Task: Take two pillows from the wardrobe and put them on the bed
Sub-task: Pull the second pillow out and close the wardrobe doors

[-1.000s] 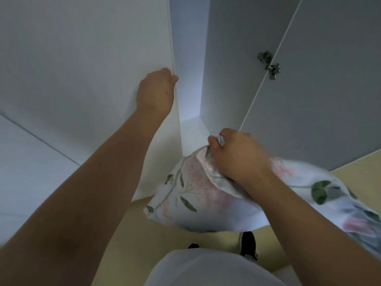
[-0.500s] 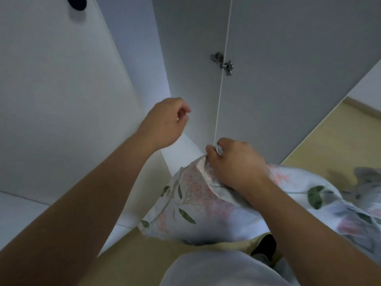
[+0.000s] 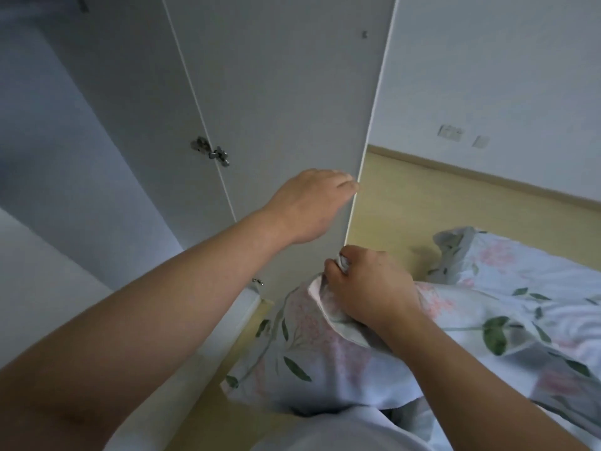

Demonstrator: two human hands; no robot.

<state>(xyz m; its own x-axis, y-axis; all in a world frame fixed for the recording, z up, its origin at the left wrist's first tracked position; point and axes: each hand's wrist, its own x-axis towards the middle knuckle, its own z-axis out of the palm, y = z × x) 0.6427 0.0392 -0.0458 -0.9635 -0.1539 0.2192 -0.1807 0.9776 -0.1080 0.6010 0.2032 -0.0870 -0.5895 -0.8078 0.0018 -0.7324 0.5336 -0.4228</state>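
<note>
My right hand (image 3: 367,288) is shut on the corner of a floral pillow (image 3: 312,356), white with pink flowers and green leaves, which hangs in front of my body above the floor. My left hand (image 3: 309,203) reaches across to the free edge of the open white wardrobe door (image 3: 286,102); its fingers touch that edge and hold nothing. The wardrobe's inside (image 3: 74,177) shows at the left, dim and bluish. The bed (image 3: 527,288), under floral bedding of the same pattern, lies at the right.
A metal hinge (image 3: 211,153) joins the door to the wardrobe side. Yellow-wood floor (image 3: 406,203) runs between wardrobe and bed, with a skirting board along the white wall. Wall sockets (image 3: 450,132) sit low on that wall. My white shirt fills the bottom edge.
My view has swung right, bringing the bed and far wall into sight. My left hand left the left door's edge and moved across to the right door's edge. The right hand kept its grip on the pillow.
</note>
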